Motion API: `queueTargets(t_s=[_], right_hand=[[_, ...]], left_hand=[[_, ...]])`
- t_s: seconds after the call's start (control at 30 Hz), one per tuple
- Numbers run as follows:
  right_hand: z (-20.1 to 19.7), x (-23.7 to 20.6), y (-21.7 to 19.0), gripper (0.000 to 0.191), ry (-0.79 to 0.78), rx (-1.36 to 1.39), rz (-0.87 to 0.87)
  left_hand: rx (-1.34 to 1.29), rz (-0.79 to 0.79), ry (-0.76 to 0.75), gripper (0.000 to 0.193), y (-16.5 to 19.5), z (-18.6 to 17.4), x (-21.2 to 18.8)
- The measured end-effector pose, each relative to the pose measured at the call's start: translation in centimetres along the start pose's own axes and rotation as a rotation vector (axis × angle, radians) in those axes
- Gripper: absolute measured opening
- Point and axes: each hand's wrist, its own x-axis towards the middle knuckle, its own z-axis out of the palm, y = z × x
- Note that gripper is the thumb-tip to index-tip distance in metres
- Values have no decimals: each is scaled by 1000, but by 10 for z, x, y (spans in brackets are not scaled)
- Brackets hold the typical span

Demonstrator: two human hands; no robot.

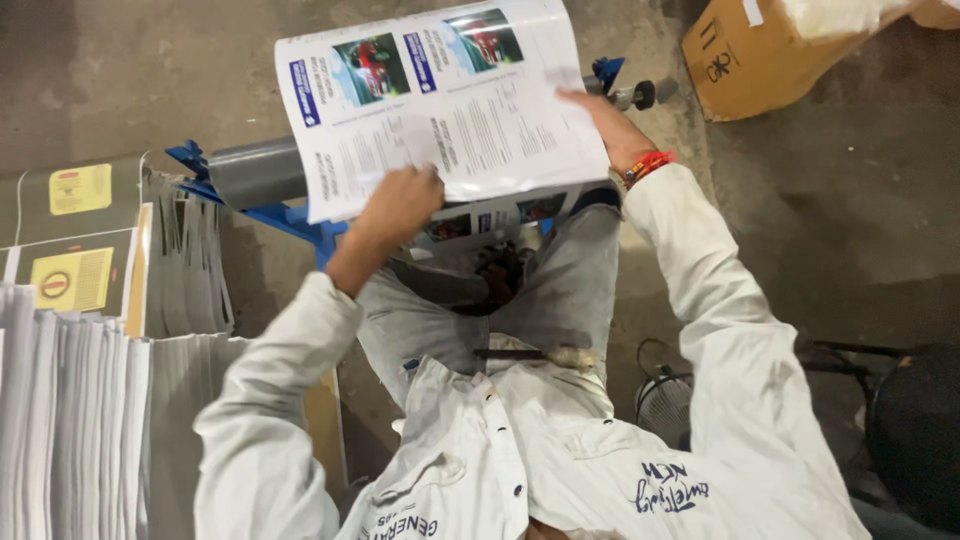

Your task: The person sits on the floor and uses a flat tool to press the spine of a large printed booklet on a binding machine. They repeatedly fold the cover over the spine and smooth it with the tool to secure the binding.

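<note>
The person holds a big printed sheet (445, 105) in the upper middle of the frame, over a grey roller (255, 172) on a blue stand (300, 222). The left hand (400, 200) is closed on the sheet's lower edge. The right hand (600, 115) lies flatter on its right side, fingers partly hidden. The sheet looks mid-lift. Next, it seems, both hands must keep it flat. Paper stacks (70, 410) sit at lower left.
</note>
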Motion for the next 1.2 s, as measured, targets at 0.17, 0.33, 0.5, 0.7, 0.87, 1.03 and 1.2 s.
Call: queueTargets(t_s=[0.17,0.33,0.5,0.7,0.87,1.03,1.2], right_hand=[[-5,-12,36,41,-47,-191,-92],[-12,-13,77,39,79,-137,-191],[-23,-15,116,37,151,-137,-222],[-21,-22,147,34,182,-109,-213],[-10,-29,164,34,261,-103,-162],[4,-25,183,34,448,-129,-64],[14,-21,203,35,562,-127,-120]], left_hand=[[15,-159,-15,22,35,49,-22],[133,-267,104,43,71,81,-44],[-42,-489,160,64,107,101,-62],[-103,-638,111,73,138,127,-67],[-66,-679,75,76,146,147,-62],[-156,-754,33,77,151,159,-62],[-147,-741,95,73,150,162,-60]])
